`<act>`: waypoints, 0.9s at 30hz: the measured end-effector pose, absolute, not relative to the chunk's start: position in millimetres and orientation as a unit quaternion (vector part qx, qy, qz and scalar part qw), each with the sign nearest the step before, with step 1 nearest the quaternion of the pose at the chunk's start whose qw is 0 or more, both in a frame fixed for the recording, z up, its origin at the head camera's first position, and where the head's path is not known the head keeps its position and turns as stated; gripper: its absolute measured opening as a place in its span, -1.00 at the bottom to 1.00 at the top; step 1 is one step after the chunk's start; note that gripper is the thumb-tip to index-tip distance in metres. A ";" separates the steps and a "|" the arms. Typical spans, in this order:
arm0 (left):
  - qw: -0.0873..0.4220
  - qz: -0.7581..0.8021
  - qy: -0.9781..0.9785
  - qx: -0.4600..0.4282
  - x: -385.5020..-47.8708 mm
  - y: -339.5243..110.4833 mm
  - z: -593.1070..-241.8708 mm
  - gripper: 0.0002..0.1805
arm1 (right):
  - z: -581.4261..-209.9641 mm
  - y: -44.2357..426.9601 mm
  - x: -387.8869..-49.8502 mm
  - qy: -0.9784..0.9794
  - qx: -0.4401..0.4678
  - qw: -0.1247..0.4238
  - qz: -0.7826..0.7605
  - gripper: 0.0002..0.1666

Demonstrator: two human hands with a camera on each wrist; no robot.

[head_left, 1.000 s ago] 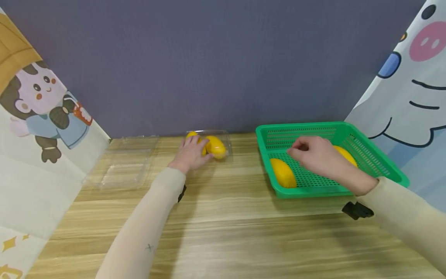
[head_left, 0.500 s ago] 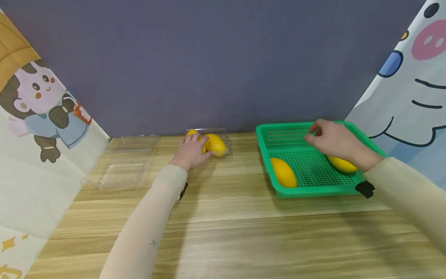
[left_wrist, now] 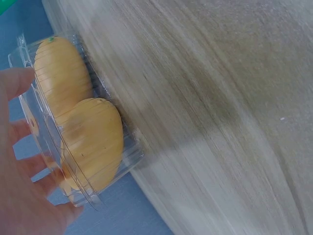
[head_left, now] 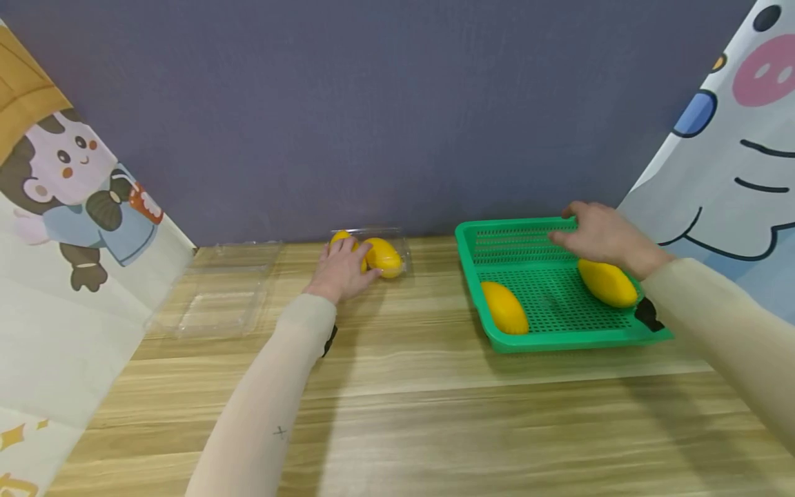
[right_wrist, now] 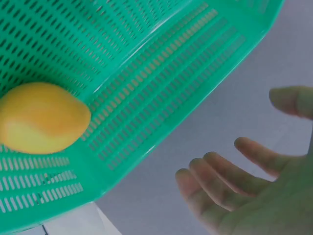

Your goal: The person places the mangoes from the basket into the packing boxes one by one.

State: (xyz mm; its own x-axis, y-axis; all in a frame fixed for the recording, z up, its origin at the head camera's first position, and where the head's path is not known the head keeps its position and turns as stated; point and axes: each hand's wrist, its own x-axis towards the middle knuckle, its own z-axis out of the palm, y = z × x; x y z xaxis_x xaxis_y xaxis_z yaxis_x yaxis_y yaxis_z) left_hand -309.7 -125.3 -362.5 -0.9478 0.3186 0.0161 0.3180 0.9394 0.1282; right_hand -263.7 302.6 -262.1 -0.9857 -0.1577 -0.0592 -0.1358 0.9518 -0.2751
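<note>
My left hand rests on the lid of a small clear plastic box against the back wall, fingers spread across it. Two yellow mangoes lie inside; one mango shows to the right of the hand, the other is partly covered. In the left wrist view, both mangoes show through the plastic. My right hand hovers over the far right corner of a green basket, holding nothing, its fingers relaxed and apart. On the basket's floor lie a left mango and a right mango.
Another clear plastic container, seemingly with its lid folded back, lies at the left of the wooden table. A grey-blue wall stands behind, with cartoon-printed panels at both sides.
My right hand has moved right and back, away from above the basket's middle, and its fingers have loosened. The basket's right mango has come into fuller view. The left hand stays on the box.
</note>
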 end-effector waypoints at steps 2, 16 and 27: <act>0.003 0.062 0.985 0.161 -310.0 -124.9 -363.1 -0.27 | -263.2 306.1 -268.1 0.987 -0.069 0.055 -0.132 -0.10; 0.006 0.063 0.986 0.156 -311.0 -124.6 -362.4 -0.28 | -270.4 330.2 -290.9 0.979 -0.028 0.153 -0.130 0.26; 0.012 0.063 0.986 0.154 -310.6 -123.3 -362.8 -0.28 | -284.5 346.5 -294.1 0.969 -0.016 0.197 -0.149 0.32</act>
State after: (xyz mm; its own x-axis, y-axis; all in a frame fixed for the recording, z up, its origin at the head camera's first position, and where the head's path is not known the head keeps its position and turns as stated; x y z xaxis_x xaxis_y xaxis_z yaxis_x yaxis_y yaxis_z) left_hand -310.6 -123.3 -362.8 -0.9524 0.3047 -0.0036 0.3018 0.9449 0.1269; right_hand -294.1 346.5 -284.5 -0.9223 -0.0885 -0.3763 0.0284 0.9552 -0.2944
